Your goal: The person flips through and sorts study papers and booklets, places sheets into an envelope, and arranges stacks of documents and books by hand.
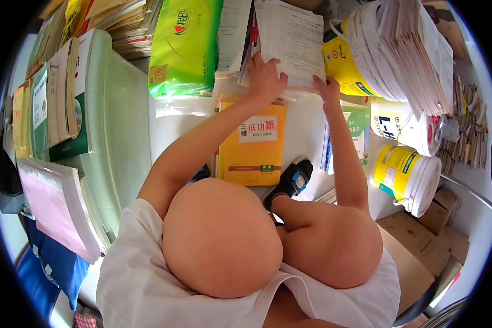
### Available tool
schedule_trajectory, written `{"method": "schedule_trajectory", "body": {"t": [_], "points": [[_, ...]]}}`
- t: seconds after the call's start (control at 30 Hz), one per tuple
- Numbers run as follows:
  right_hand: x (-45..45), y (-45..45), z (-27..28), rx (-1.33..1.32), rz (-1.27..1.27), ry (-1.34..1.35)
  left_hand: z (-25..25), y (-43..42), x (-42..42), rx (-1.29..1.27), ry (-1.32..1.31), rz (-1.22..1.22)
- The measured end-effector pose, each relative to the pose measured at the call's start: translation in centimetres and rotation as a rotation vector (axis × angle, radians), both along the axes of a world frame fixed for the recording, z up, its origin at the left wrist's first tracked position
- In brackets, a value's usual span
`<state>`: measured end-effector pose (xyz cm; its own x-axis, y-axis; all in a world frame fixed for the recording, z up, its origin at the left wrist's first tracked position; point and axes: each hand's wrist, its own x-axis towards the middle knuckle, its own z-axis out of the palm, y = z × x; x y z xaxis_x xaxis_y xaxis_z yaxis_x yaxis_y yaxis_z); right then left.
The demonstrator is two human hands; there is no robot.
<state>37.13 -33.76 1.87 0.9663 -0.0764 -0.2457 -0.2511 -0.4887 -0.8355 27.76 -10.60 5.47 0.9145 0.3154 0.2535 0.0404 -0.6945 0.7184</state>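
One large pale-green bin [120,142], of smooth, translucent plastic with rounded edges, stands on the left. On the right are three round plastic buckets [404,175] in white and yellow; a thick, fanned stack of worn papers [407,54] is beside the farthest one. One glossy, bright-green soft pack [183,46] lies lengthwise away from the person, its film wrinkled at the near end.

Just right of it, at the far middle, is one pile of thin, matte printed sheets [292,41], roughly rectangular, with its long axis running away from the person and its near edge uneven. Two bare hands touch it. The left hand [265,79] has its fingers spread and bent over the near left corner; whether its grip is closed cannot be told. The right hand [327,88] has its grip pinched on the near right corner.

Nearer, one orange book [251,164] points the same way, flat and rectangular. One dark sandal [297,177] with a blue ornament shows clearly to its right.
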Motion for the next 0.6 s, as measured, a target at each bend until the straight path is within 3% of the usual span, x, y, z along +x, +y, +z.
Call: {"method": "schedule_trajectory", "body": {"t": [0.13,0.2,0.3,0.33,0.4,0.43,0.5,0.6], "points": [[0.2,-0.6,-0.6,-0.02,0.051,-0.052,-0.3,1.0,-0.7,-0.179,-0.015,0.006],[0.2,-0.9,-0.7,0.008,0.036,-0.053,-0.6,1.9,-0.4,-0.449,-0.008,0.067],[-0.8,-0.7,0.3,0.063,0.046,-0.004,-1.2,1.0,0.4,-0.621,-0.1,0.185],[-1.4,-0.3,1.1,0.142,0.008,0.042,-1.4,0.8,0.3,-0.624,-0.099,0.19],[-2.1,0.0,2.0,0.22,-0.026,0.082,-1.4,0.7,0.2,-0.875,-0.111,0.113],[-2.5,-0.6,1.7,0.263,-0.024,0.114,-0.8,0.9,-0.2,-0.878,-0.113,0.117],[-3.7,-1.4,1.2,0.301,-0.015,0.15,0.8,1.6,-1.6,-0.517,0.132,-0.102],[-6.2,-2.6,1.4,0.313,-0.016,0.242,4.2,0.2,-4.9,-0.444,0.15,-0.204]]}}
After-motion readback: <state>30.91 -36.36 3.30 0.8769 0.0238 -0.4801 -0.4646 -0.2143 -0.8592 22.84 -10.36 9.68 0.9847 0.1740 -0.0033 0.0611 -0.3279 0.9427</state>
